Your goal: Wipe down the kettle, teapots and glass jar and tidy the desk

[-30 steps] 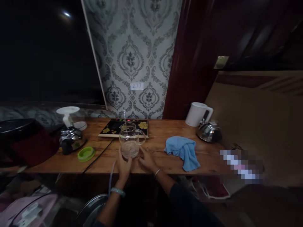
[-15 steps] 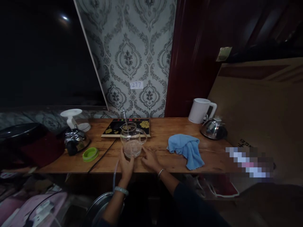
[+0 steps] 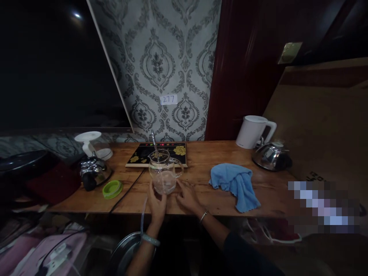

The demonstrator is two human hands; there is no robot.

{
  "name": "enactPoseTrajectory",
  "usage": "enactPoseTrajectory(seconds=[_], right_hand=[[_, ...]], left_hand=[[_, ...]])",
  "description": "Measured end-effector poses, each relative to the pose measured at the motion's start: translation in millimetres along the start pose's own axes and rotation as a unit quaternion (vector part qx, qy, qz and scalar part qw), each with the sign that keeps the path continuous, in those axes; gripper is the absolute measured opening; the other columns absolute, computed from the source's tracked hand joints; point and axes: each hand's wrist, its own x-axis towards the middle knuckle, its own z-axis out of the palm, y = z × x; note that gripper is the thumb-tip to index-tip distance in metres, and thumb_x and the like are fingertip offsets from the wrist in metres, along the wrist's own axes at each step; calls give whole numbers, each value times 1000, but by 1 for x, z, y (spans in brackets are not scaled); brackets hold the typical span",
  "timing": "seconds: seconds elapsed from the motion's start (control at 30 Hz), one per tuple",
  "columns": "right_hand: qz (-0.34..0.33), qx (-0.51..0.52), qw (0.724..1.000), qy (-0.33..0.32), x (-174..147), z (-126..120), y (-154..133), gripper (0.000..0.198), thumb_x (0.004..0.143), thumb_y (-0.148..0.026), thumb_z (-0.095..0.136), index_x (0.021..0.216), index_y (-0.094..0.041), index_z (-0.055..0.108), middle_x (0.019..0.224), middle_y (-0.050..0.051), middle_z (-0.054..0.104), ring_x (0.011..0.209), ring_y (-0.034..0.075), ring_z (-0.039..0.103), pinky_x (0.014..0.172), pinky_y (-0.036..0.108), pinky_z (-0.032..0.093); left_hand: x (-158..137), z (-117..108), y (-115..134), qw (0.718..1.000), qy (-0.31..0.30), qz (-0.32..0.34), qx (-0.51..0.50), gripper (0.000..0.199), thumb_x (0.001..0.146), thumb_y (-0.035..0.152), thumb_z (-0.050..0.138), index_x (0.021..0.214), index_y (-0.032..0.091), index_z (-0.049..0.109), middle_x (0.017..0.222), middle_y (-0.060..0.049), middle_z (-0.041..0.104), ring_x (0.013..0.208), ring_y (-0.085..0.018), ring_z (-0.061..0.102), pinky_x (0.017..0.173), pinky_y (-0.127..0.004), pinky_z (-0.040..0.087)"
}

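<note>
A clear glass pitcher (image 3: 163, 177) stands upright at the front of the wooden counter, its handle to the right. Cloudy-looking contents or reflections show in its lower part; I cannot tell which. My left hand (image 3: 157, 205) grips the pitcher low on its left side, thumb in front. On the other side my right hand (image 3: 188, 197) rests its fingers against the lower right of the glass, below the handle. A thin metal rod or spout (image 3: 154, 141) rises at the pitcher's mouth. Behind it lies a black induction cooker (image 3: 142, 152) with gold flowers and lit red lights.
A blue cloth (image 3: 234, 182) lies to the right, before a white kettle (image 3: 252, 132) and a chrome kettle (image 3: 271, 157). Leftward are a green ring-shaped lid (image 3: 112, 189) and another chrome kettle (image 3: 94, 168). A clear tube (image 3: 143, 216) hangs over the counter edge above a metal pot (image 3: 128, 247).
The camera view has shifted slightly, so things on the right appear farther right. Both hands keep their places at the pitcher, which looks nearly unmoved on the counter.
</note>
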Motion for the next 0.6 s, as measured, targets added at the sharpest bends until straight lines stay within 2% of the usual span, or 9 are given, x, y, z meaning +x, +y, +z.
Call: enactPoseTrajectory(seconds=[0.23, 0.4, 0.6], right_hand=[[-13, 21, 999, 23, -4, 9, 7, 76, 78, -17, 60, 152, -23, 49, 143, 12, 64, 133, 30, 54, 114, 48, 39], [-13, 8, 1000, 26, -5, 14, 11, 72, 79, -20, 59, 151, -20, 51, 141, 15, 63, 132, 32, 54, 114, 51, 39], [-18, 10, 999, 34, -6, 20, 16, 72, 81, -20, 58, 152, -22, 49, 142, 12, 63, 132, 31, 54, 113, 52, 39]], left_hand=[[-7, -2, -1, 1000, 10, -16, -7, 77, 82, 31, 69, 152, 19, 41, 150, -18, 54, 142, -30, 51, 119, -48, 41], [-9, -2, 3, 1000, 21, -17, -2, 74, 82, 31, 68, 151, 19, 43, 153, -17, 52, 144, -30, 48, 121, -48, 38], [-10, -3, 6, 1000, 17, -20, 9, 77, 81, 31, 69, 152, 19, 42, 153, -17, 52, 143, -31, 49, 121, -49, 38]])
